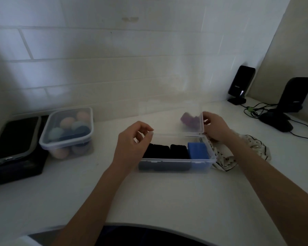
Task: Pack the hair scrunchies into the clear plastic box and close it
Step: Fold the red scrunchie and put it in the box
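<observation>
The clear plastic box [176,159] sits mid-counter with its hinged lid [169,118] standing upright behind it. Inside lie two black scrunchies [157,150] and a blue one [197,150] at the right end. A purple scrunchie [189,120] shows blurred through the lid, lying on the counter behind the box. A white patterned scrunchie [228,159] lies right of the box, under my right forearm. My right hand [215,127] pinches the lid's right edge. My left hand [133,141] hovers at the box's left end, fingers curled and apart, holding nothing.
A closed clear container [68,134] of pastel balls stands at the left, next to a black device [14,148] on a dark box. Two black stands [240,84] with cables [256,109] occupy the back right corner. The counter's [167,197] curved front edge is near me.
</observation>
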Motion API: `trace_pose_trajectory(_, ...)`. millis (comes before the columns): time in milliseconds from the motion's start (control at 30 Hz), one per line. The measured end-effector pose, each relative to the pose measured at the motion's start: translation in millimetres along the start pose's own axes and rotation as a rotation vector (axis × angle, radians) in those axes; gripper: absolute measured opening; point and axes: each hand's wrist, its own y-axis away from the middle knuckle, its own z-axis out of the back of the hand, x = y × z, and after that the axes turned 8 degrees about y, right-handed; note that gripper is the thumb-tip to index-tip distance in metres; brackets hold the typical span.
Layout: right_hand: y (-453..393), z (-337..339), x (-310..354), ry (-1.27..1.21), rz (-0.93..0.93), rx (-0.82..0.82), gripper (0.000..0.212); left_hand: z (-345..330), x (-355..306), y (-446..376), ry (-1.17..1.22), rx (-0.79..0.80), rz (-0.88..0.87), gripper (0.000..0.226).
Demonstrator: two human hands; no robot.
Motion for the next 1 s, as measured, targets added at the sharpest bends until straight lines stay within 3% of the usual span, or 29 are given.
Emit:
trace_pose_trajectory(133,7,17,3,-0.428,-0.176,-0.227,0.009,1,3,-1,-0.093,-0.005,-0.031,0.006)
trace_pose_trajectory(267,32,41,26,-0.792,-0.129,-0.296,0.022,1,1,0,-0.140,-0.011,-0.038,0.008)
trace_pose_trajectory(367,55,53,55,-0.975,-0.042,-0.173,0.020,0,-8,-1,-0.161,-0.016,-0.109,0.008)
trace_pose_trajectory(433,71,52,74,-0.972,-0.002,-0.027,0.012,-3,-20,-4,-0.085,0.048,-0.131,0.022)
trace_pose_trajectory(500,83,46,91,-0.937,0.037,0.070,0.002,-10,-36,-9,0.055,0.201,-0.032,0.036)
trace_pose_trajectory(600,87,34,107,-0.901,0.026,0.083,0.013,-20,-50,-13,0.167,0.339,0.119,0.031)
trace_pose_trajectory(667,85,31,110,-0.992,-0.040,0.077,0.020,-19,-49,-18,0.316,0.224,0.218,0.013)
trace_pose_trajectory(733,84,31,107,-1.120,-0.110,0.134,0.037,-15,-44,-22,0.603,0.125,0.408,0.016)
trace_pose_trajectory(833,85,31,104,-1.129,-0.137,0.298,0.053,-12,-39,-22,1.146,0.225,0.555,0.028)
trace_pose_trajectory(900,87,30,108,-1.095,-0.084,0.380,0.046,-12,-40,-20,1.391,0.227,0.592,0.021)
trace_pose_trajectory(1000,90,28,113,-0.953,-0.026,0.384,0.014,-8,-39,-22,1.577,0.180,0.626,0.014)
